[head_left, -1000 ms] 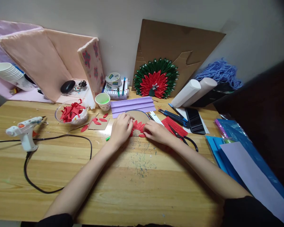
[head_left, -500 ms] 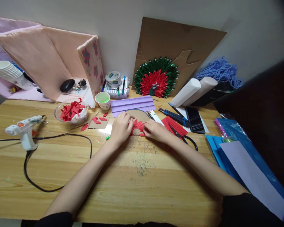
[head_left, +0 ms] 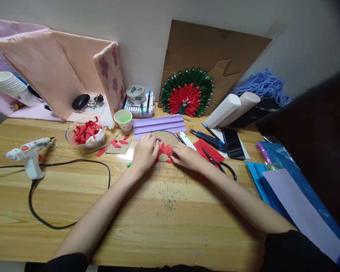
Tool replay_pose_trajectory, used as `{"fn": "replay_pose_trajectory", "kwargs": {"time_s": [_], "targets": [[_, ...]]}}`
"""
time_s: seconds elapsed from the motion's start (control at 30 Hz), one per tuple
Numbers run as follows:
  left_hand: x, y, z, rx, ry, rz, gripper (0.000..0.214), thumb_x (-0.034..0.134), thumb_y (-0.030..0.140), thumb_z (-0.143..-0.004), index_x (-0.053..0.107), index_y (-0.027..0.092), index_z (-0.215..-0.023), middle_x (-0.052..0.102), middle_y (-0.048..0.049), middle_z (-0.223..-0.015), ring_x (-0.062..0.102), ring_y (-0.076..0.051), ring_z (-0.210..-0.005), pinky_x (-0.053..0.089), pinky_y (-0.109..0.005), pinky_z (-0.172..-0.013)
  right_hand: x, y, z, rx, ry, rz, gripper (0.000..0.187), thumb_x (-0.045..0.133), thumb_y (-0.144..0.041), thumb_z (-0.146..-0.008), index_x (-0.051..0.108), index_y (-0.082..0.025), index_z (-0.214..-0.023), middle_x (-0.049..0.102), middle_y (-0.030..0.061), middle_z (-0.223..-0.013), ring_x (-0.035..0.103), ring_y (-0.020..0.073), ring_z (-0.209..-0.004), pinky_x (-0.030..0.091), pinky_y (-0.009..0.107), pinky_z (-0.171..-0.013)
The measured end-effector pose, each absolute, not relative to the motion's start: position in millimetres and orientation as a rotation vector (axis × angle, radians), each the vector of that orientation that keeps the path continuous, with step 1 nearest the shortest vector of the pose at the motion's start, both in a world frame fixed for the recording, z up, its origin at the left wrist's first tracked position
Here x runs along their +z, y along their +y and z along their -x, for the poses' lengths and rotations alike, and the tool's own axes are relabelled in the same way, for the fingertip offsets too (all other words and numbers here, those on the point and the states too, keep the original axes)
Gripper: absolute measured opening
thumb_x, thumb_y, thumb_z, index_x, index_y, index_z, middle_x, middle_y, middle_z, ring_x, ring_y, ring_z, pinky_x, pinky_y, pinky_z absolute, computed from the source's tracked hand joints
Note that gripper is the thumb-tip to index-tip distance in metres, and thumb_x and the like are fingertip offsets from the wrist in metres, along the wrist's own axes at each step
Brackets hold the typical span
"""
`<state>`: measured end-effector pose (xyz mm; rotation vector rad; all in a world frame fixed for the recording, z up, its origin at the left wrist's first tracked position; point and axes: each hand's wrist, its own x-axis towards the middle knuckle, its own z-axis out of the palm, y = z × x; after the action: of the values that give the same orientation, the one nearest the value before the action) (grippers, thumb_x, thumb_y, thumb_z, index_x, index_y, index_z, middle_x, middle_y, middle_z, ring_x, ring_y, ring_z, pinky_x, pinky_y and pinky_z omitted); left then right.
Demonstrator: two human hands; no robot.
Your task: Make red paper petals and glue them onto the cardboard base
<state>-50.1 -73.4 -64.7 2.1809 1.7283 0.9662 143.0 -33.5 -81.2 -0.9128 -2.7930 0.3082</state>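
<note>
A half-round piece of cardboard (head_left: 166,136) with a dark outlined edge lies on the table between my hands. Red paper petals (head_left: 164,148) fan out from its bottom middle. My left hand (head_left: 146,151) bends its fingers over the left side of the cardboard, its thumb beside the petals. At the right end of the fan, my right hand (head_left: 184,155) has its fingertips pinched on a petal at the straight edge. Both hands hide parts of the cardboard. Loose petals (head_left: 117,146) lie on a small cardboard scrap (head_left: 121,150) to the left.
A glue gun (head_left: 31,156) stands at left with its cord looping across the table. Nearby are a bowl of red scraps (head_left: 86,134) and a paper cup (head_left: 123,120). Scissors (head_left: 219,163), a cutter knife (head_left: 208,139) and a phone (head_left: 234,143) lie right. A finished-looking paper peacock (head_left: 187,94) leans behind.
Almost nothing differs. My right fingertips have shifted very slightly left at the end of the petal fan; my left hand stays in place.
</note>
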Motion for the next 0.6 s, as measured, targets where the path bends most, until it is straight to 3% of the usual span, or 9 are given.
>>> {"fn": "replay_pose_trajectory", "kwargs": {"time_s": [0.3,0.6], "targets": [[-65,-75,49,0.963,1.719,-2.173,0.020,0.039,0.017,-0.090,0.059,0.017,-0.089,0.059,-0.0068,-0.091,0.053,-0.021,-0.090,0.042,-0.034,-0.080,-83,-33,-141,0.298,-2.771,0.923,0.009,0.054,-0.014,-0.082,0.055,-0.017,-0.073,0.058,0.0063,-0.075,0.051,0.0182,-0.075,0.041,0.028,-0.066],[-69,-74,47,0.908,1.653,-2.210,0.019,0.041,0.017,-0.089,0.060,0.017,-0.090,0.060,-0.0072,-0.093,0.053,-0.021,-0.091,0.043,-0.035,-0.080,-75,-30,-181,0.519,-2.589,1.057,0.006,0.057,-0.015,-0.082,0.055,-0.018,-0.077,0.058,0.0054,-0.077,0.053,0.0176,-0.075,0.042,0.029,-0.067]]}}
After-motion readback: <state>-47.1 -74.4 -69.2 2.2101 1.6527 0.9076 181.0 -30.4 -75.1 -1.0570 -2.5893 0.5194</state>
